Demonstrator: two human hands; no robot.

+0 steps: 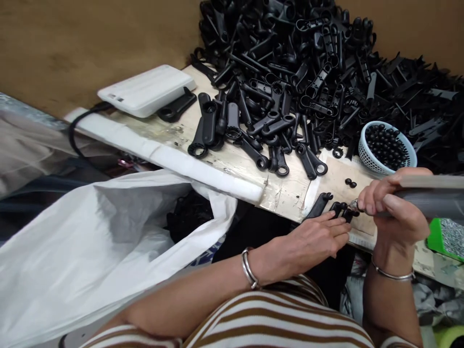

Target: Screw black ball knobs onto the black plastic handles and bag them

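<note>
My left hand (315, 239) lies with its fingers stretched out over black plastic parts (339, 208) at the table's front edge, touching them. In my right hand (398, 205) is a grey electric screwdriver (435, 203), held level with fingers wrapped round its front end. Its metal tip points left and meets the small parts by my left fingertips. Just left of these lies another black handle-like part (319, 205). Two black balls (350, 183) rest on the board beyond. My left fingers partly hide the parts under them.
A large heap of black plastic parts (275, 92) covers the table's back. A light blue basket (387, 145) holds small black balls. At right is a green tray (440, 237) of screws. A white box-like device (148, 92) stands left, above an open white sack (108, 232).
</note>
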